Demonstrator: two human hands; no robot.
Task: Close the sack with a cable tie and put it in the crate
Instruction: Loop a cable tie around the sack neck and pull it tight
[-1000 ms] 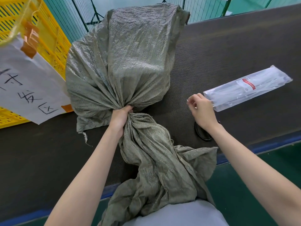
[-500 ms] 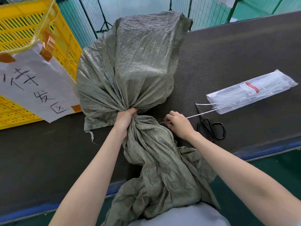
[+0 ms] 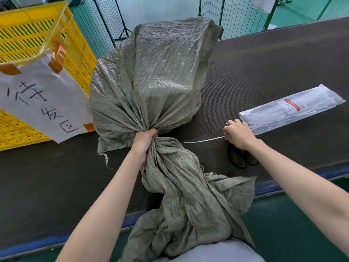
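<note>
A grey-green woven sack (image 3: 151, 76) stands bulging on the dark table, and its loose mouth hangs over the near edge onto my lap. My left hand (image 3: 145, 141) is clenched around the sack's gathered neck. To the right, my right hand (image 3: 238, 134) pinches a thin white cable tie (image 3: 204, 140), whose free end points left toward the neck without touching it. The hand sits at the open end of a clear packet of cable ties (image 3: 291, 110). A yellow slatted crate (image 3: 28, 33) stands at the far left.
Black-handled scissors (image 3: 241, 160) lie on the table, partly under my right wrist. A white paper sign (image 3: 43, 103) with handwriting is taped to the crate's front. The table's blue near edge (image 3: 268, 187) runs in front of me, and wire fencing stands behind.
My right hand moved from close to the sack's neck back right to the packet's mouth, and the tie in it now points left. My left hand kept its grip on the neck.
</note>
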